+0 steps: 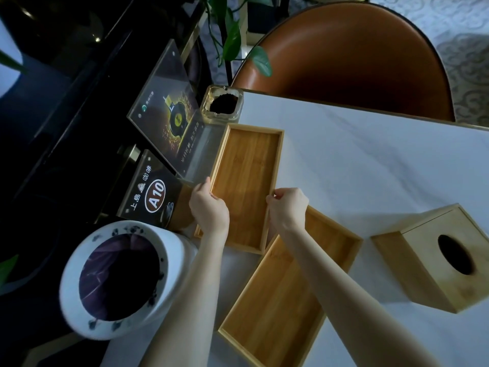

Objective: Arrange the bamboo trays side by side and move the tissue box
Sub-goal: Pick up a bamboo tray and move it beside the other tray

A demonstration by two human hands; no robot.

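Two bamboo trays lie on the white table. The far tray sits near the table's left edge, and I hold it by both long sides: my left hand grips its left rim, my right hand its right rim. The near tray lies angled below it, its upper end tucked under or against the far tray's corner and partly hidden by my right forearm. The bamboo tissue box, with a dark oval slot on top, stands at the right, apart from both trays.
An acrylic menu stand and an A10 table sign stand along the left edge. A glass ashtray sits beyond the far tray. A white bin stands below left. A brown chair faces the far side.
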